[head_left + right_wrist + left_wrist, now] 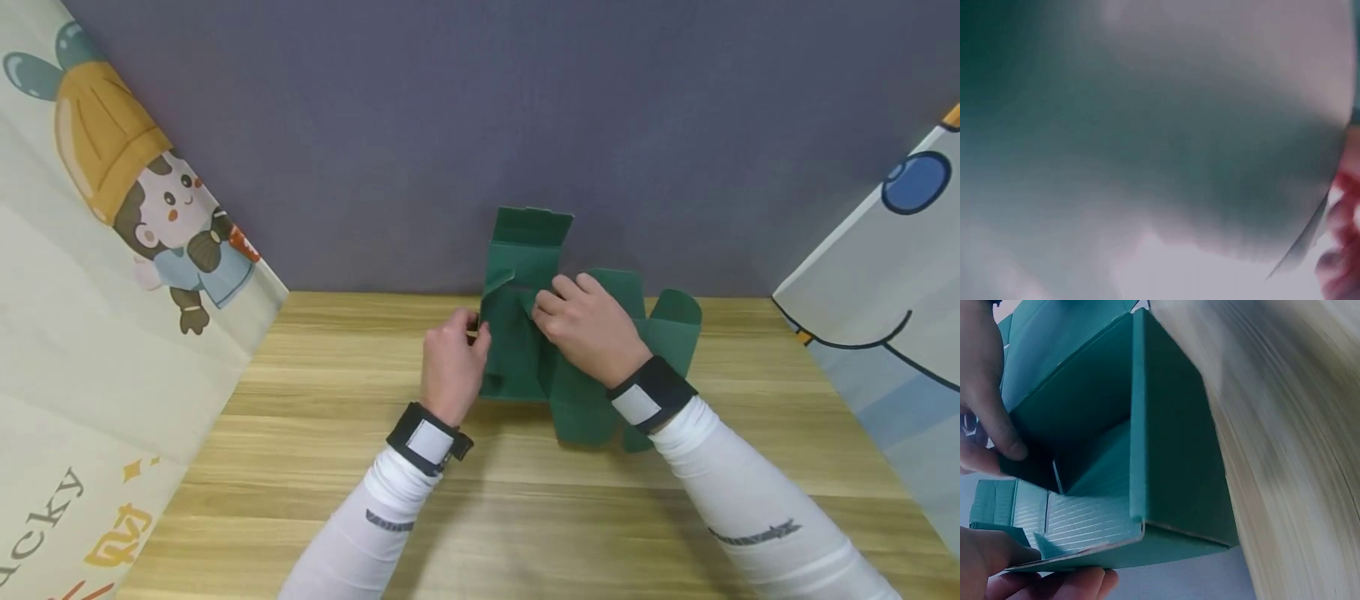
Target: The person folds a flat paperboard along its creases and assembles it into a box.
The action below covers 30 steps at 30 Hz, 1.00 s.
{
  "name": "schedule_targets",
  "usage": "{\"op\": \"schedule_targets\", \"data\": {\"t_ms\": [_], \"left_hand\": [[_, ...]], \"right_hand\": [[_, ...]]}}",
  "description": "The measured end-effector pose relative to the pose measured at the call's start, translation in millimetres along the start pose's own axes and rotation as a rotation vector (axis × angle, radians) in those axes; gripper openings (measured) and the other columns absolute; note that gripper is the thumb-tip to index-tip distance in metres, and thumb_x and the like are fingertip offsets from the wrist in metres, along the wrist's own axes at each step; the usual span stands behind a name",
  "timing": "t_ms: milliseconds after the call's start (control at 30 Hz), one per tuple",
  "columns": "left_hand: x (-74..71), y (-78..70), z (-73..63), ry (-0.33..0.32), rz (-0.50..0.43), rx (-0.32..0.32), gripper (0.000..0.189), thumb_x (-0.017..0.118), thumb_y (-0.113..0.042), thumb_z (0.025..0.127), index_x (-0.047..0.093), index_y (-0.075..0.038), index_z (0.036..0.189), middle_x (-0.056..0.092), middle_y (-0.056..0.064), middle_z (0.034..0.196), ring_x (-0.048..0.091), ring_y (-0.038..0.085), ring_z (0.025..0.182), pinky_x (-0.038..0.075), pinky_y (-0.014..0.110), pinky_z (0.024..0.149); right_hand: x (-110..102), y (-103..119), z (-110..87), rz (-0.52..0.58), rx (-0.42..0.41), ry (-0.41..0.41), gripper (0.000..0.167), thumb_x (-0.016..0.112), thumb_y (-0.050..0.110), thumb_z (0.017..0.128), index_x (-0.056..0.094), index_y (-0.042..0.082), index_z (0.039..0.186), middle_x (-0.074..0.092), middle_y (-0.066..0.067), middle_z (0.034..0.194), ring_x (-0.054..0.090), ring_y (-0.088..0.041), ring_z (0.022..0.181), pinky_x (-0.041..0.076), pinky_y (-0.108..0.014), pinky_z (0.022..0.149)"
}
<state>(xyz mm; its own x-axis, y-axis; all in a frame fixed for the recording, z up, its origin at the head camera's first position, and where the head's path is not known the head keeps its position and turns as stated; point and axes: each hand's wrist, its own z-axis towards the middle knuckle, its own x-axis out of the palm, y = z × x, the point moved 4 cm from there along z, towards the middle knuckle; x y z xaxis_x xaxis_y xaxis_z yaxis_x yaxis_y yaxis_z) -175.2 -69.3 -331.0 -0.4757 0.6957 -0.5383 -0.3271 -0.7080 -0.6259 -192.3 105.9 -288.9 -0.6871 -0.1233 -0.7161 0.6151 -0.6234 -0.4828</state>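
Note:
A green cardboard box (513, 358), partly folded up, stands on the table with its flaps spread. My left hand (454, 358) pinches its left wall; in the left wrist view the thumb (1007, 550) lies inside and the fingers go under the outside. On the other side, my right hand (588, 329) grips a small flap at the top of the opposite wall, its fingertip (1015, 449) over the cardboard. An end panel (532, 227) rises at the back. Blurred green cardboard (1147, 144) fills most of the right wrist view, with fingers (1342, 250) at the right edge.
Unfolded panels of the box (585, 404) spread to the right under my right forearm, with a rounded flap (677, 307) sticking up. The wood-grain table (360, 417) meets a dark grey backdrop (420, 150). Printed cloths (82, 333) hang at both sides.

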Motion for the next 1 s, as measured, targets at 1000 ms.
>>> {"op": "schedule_targets", "data": {"t_ms": [1000], "left_hand": [[7.8,-3.7,-2.9,0.011,0.033,-0.012,0.008,0.069,-0.013,0.088,0.067,-0.007,0.093,0.073,0.008,0.088,0.068,0.015,0.066,0.055,0.025,0.054]], "right_hand": [[-13,11,38.5,-0.111,0.038,-0.055,0.022,0.055,0.007,0.097,0.069,0.009,0.114,0.068,-0.007,0.101,0.048,-0.028,0.094,0.038,-0.039,0.076]]}}
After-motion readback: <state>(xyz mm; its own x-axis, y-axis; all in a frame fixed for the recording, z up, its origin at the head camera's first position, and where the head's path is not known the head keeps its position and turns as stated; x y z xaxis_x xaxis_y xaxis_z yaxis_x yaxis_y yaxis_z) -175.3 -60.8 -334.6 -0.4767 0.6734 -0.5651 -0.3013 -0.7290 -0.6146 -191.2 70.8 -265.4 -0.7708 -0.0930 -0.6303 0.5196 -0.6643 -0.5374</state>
